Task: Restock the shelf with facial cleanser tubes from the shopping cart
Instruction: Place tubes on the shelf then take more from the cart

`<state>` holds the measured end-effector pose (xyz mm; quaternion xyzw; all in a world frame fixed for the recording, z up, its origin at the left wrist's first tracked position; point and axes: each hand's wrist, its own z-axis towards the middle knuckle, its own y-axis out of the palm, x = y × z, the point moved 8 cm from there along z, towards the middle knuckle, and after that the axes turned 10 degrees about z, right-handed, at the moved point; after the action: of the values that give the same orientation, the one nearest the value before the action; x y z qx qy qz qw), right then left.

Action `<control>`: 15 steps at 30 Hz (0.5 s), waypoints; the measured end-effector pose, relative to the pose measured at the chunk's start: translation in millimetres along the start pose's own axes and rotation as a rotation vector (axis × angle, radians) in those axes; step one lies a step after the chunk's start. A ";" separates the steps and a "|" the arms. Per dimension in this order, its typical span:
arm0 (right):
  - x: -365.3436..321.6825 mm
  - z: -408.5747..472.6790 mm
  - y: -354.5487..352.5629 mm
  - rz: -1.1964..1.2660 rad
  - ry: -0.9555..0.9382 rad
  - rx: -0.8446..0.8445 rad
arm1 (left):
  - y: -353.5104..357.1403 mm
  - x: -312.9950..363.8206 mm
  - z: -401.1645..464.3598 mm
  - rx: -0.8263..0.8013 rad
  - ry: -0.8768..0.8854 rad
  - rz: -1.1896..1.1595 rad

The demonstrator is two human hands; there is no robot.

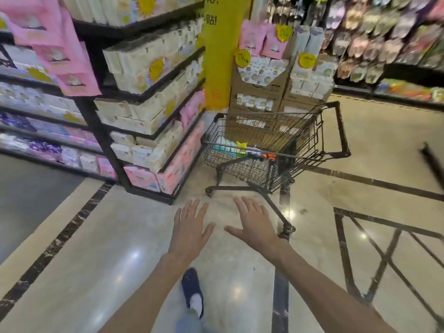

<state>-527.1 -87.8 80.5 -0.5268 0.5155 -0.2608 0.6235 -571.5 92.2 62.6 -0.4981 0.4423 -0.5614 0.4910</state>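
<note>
I see both hands empty, fingers spread: left (191, 228), right (254, 224). Cart (271, 150) ahead, apart; tubes (224, 146) nearer left hand.

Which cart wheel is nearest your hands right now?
The black caster at the shopping cart's near right corner, just beside the open right hand. The other visible wheels sit farther off, under the basket.

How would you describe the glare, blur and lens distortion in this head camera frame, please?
Head view: ceiling lights leave bright glare spots on the polished floor; the shelf and hanging goods at the edges smear with blur and bow from wide-angle distortion; the shopping cart and both open hands, left hand and right hand, are fairly sharp.
</note>
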 end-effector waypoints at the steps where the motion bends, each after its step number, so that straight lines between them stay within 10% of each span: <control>1: 8.5 16.3 -3.6 -0.009 0.017 0.015 | 4.4 1.3 22.0 0.001 0.019 -0.002; 15: 74.3 235.0 -47.2 0.025 0.251 0.055 | 44.6 -31.0 301.4 -0.129 0.196 -0.103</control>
<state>-276.5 -75.7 76.5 -0.4663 0.5888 -0.3309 0.5713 -266.3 115.1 48.7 -0.4932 0.4972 -0.6024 0.3830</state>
